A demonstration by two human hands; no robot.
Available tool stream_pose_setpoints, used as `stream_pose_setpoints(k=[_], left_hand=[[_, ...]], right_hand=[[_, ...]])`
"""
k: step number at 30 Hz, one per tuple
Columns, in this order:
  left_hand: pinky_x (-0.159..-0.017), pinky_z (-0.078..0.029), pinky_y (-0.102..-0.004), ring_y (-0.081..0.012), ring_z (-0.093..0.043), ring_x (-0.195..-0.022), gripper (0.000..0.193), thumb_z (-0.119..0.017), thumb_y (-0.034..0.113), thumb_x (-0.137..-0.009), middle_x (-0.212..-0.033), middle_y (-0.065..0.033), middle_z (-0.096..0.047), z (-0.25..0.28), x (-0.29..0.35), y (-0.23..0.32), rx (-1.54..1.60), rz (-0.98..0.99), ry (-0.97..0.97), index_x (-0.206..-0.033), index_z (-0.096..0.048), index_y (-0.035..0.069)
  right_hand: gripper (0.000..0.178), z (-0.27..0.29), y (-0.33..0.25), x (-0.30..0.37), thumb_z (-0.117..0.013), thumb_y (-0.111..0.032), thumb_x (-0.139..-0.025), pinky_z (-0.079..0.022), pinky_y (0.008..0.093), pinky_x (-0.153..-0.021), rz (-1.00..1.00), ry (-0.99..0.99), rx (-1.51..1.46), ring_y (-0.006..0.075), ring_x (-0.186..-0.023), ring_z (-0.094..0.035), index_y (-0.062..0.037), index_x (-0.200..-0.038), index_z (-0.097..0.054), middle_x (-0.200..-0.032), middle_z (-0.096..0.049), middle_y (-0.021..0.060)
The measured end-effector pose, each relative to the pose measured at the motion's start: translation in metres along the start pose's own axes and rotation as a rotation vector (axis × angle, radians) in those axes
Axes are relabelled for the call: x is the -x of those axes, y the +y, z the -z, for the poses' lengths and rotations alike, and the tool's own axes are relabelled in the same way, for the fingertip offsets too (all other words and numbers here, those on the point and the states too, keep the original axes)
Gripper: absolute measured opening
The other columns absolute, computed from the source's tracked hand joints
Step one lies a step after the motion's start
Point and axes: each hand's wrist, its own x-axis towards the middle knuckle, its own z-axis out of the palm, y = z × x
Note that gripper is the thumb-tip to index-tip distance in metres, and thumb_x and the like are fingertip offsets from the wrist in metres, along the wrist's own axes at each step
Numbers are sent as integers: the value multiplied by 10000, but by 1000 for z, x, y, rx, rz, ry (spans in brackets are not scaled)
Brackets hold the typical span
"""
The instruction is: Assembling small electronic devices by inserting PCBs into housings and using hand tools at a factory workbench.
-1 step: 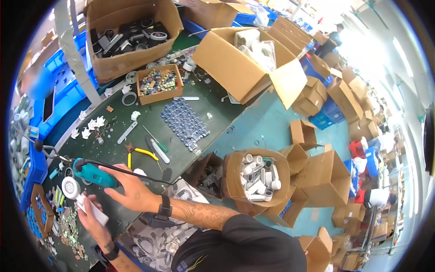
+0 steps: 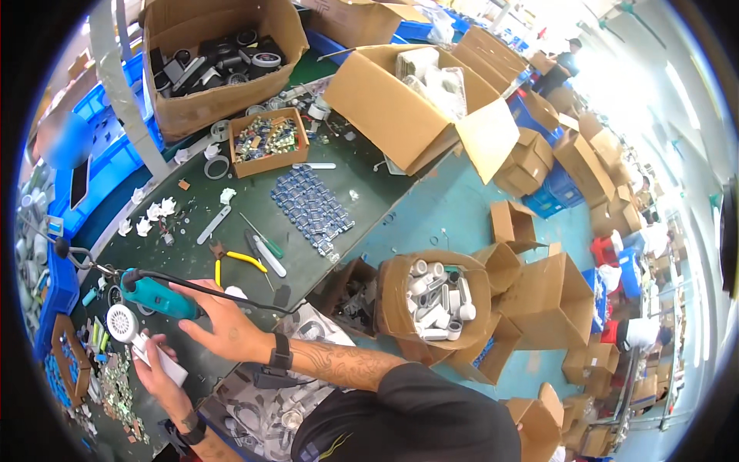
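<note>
Fan location: the white handheld fan [image 2: 122, 323] is above the dark green bench [image 2: 158, 258], at the lower left of the view.
Fan direction: its round head points to the upper left, with the slotted grille turned up toward the camera.
Fan long axis: slanted, from the head at upper left down the handle to its squared end at lower right.
Left grip: the left hand [image 2: 163, 377] is closed round the handle, thumb and fingers on either side.
Fan against the grip: the head projects beyond the fingertips; the handle's end shows beside the thumb.
Right grip: the right hand [image 2: 231, 329] holds the lower-right end of a teal power tool [image 2: 159, 296] between thumb and fingers.
Tool against fan: just above and right of the fan's head; its working tip cannot be made out.
Nearby: yellow-handled pliers [image 2: 246, 260] lie beyond the right hand.
</note>
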Motion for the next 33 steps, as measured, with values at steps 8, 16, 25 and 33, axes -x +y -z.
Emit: stream_pose_setpoints(k=[8, 16, 25, 33], left_hand=[[-675, -465, -251, -85, -571, -763, 373, -562, 174, -1107, -1042, -55, -677, -12, 17, -4, -23, -68, 77, -1423, -525, -21], [-655, -450, -243, -79, -567, -761, 374, -576, 194, -1101, -1033, -59, -674, -1, 18, -12, 61, -40, 95, -1411, -534, -11], [-692, -469, -256, -101, -566, -793, 412, -577, 204, -1101, -1053, -74, -671, -2, 14, -14, 88, -30, 47, -1438, -526, -29], [-709, -486, -272, -111, -592, -828, 433, -579, 204, -1104, -1113, -103, -691, 15, 12, -14, 40, -48, -5, -1455, -532, -45]], right_hand=[[240, 1, -8, 20, -720, -114, -968, -459, 343, -849, -185, 22, -153, 238, -961, -550, -8, -1127, -576, -1124, -542, 133], [162, -6, -12, 26, -696, -89, -988, -492, 399, -762, -23, -156, -73, 288, -835, -578, -10, -1055, -571, -963, -537, 130], [235, 15, -5, 32, -571, -177, -1026, -432, 474, -651, 212, -222, -45, 397, -750, -540, -12, -859, -553, -766, -495, 142], [741, 181, -91, 83, -219, -591, -1142, -440, 347, -572, 2, 205, 68, 163, -652, -544, -43, -794, -576, -757, -584, 61]])
